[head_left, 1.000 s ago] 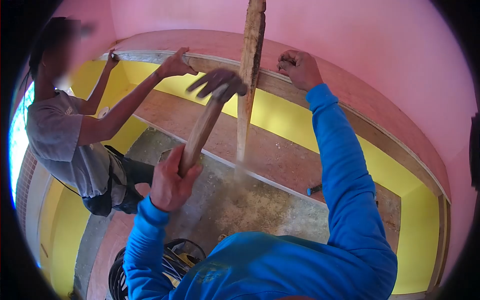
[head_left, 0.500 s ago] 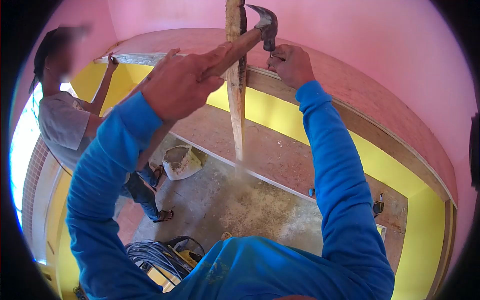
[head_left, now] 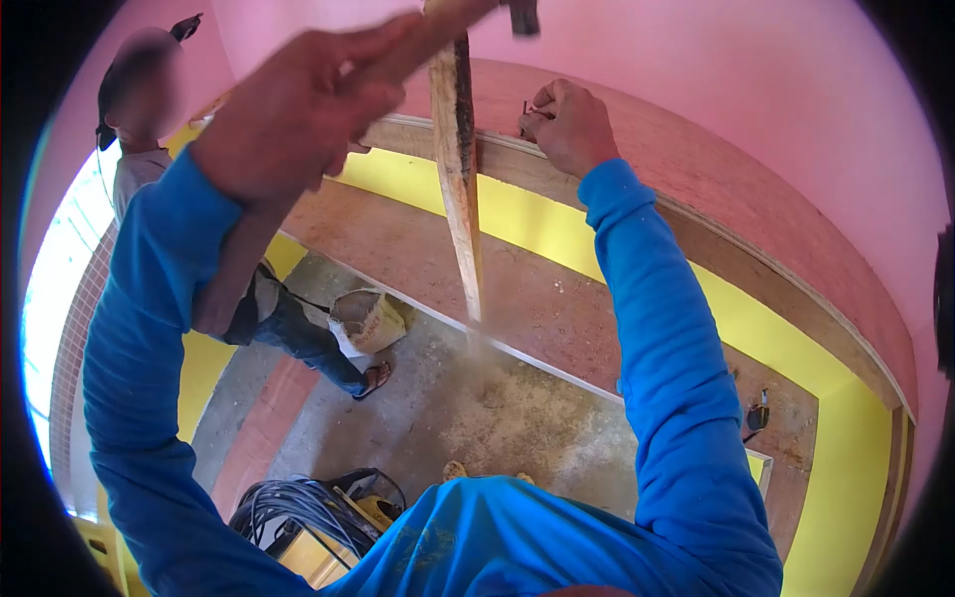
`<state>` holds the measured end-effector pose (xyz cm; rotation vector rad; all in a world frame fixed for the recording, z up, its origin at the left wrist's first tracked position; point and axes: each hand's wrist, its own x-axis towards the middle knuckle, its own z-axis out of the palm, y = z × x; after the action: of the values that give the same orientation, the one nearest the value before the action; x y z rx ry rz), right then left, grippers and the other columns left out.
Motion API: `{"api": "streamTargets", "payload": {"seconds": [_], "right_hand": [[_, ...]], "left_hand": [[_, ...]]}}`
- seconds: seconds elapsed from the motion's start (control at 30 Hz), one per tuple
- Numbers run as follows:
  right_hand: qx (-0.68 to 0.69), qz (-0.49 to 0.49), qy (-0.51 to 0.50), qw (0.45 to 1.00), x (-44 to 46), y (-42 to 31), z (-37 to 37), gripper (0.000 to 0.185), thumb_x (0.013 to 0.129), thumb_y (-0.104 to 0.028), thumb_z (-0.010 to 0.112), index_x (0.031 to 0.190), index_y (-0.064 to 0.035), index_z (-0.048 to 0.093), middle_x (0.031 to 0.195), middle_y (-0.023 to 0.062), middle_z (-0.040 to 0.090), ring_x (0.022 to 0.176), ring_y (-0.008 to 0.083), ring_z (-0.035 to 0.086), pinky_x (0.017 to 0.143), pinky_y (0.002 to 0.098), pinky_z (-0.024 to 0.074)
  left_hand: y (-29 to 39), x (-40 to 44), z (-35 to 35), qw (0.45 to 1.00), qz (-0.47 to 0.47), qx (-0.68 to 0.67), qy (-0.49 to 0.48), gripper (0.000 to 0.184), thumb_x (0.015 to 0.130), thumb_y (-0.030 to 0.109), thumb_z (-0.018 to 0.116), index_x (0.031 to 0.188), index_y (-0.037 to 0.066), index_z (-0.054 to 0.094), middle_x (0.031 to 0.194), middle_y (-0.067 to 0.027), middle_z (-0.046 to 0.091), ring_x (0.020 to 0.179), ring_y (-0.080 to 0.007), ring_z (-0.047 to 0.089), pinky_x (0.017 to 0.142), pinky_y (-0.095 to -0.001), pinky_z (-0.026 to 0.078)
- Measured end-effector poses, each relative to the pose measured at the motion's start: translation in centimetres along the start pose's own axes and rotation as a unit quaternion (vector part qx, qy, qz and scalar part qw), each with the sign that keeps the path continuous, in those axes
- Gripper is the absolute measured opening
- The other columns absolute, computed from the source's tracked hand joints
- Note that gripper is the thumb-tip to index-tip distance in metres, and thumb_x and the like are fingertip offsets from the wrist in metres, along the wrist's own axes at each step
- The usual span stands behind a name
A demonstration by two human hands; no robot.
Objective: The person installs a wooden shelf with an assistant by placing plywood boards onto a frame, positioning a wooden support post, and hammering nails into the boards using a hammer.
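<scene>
My left hand is closed around the wooden handle of a claw hammer, raised so that its metal head is partly cut off by the top edge. My right hand pinches a thin nail, standing upright over the front edge of the curved wooden shelf panel. Just left of this hand, a rough upright timber crosses the panel's edge. The hammer head is above and apart from the nail.
A co-worker stands at the left, partly hidden by my arm. Below are a lower wooden shelf, an open sack on the dusty floor and a coil of cable. A dark tool lies at right.
My left hand has lifted the hammer up and left, away from the nail. The right hand stays at the panel edge. The co-worker has shifted posture, with a leg nearer the sack.
</scene>
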<state>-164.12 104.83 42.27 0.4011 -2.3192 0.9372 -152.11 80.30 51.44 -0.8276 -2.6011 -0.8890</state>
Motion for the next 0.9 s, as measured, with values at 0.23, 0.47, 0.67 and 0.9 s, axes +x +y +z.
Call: {"api": "streamTargets", "payload": {"seconds": [0.23, 0.47, 0.67, 0.9], "right_hand": [[0.009, -0.039, -0.022, 0.999, 0.1, 0.9, -0.1, 0.022, 0.074, -0.011, 0.067, 0.090, 0.0017, 0.060, 0.080, 0.0194, 0.066, 0.077, 0.0313, 0.065, 0.071, 0.0374, 0.0519], [-0.305, -0.205, -0.023, 0.930, -5.8, 0.3, -5.8, 0.020, 0.078, -0.017, 0.062, 0.087, -0.0008, 0.057, 0.073, 0.0144, 0.060, 0.071, 0.0294, 0.061, 0.059, 0.0394, 0.0490], [-0.377, -0.366, 0.081, 0.847, -7.2, 3.8, -4.5, 0.017, 0.068, -0.015, 0.060, 0.080, -0.0039, 0.055, 0.079, 0.0040, 0.049, 0.076, 0.0185, 0.051, 0.059, 0.0345, 0.0477], [-0.358, -0.408, 0.119, 0.831, -6.6, 4.4, -4.0, 0.012, 0.066, -0.014, 0.059, 0.074, -0.0058, 0.056, 0.074, 0.0040, 0.049, 0.072, 0.0189, 0.051, 0.062, 0.0329, 0.0425]], "left_hand": [[1.2, -0.6, 0.9, 0.995, -0.029, 0.038, -0.082, 0.053, 0.085, 0.006, 0.052, 0.137, 0.009, 0.041, 0.062, -0.0005, 0.050, 0.054, -0.0050, 0.048, 0.050, -0.0242, 0.041], [1.6, 0.1, -4.3, 0.982, 0.078, 0.070, 0.155, 0.039, 0.091, 0.021, 0.055, 0.129, 0.010, 0.051, 0.068, -0.0013, 0.056, 0.047, -0.0052, 0.051, 0.043, -0.0191, 0.042], [-0.5, 0.5, 0.8, 0.980, -0.005, 0.179, 0.083, 0.039, 0.087, 0.021, 0.057, 0.123, 0.006, 0.054, 0.071, -0.0010, 0.058, 0.052, -0.0073, 0.051, 0.047, -0.0213, 0.040], [0.3, -0.4, -3.3, 0.979, 0.035, 0.059, 0.192, 0.030, 0.090, 0.027, 0.058, 0.110, 0.005, 0.059, 0.073, -0.0031, 0.059, 0.057, -0.0105, 0.057, 0.051, -0.0223, 0.045]]}}
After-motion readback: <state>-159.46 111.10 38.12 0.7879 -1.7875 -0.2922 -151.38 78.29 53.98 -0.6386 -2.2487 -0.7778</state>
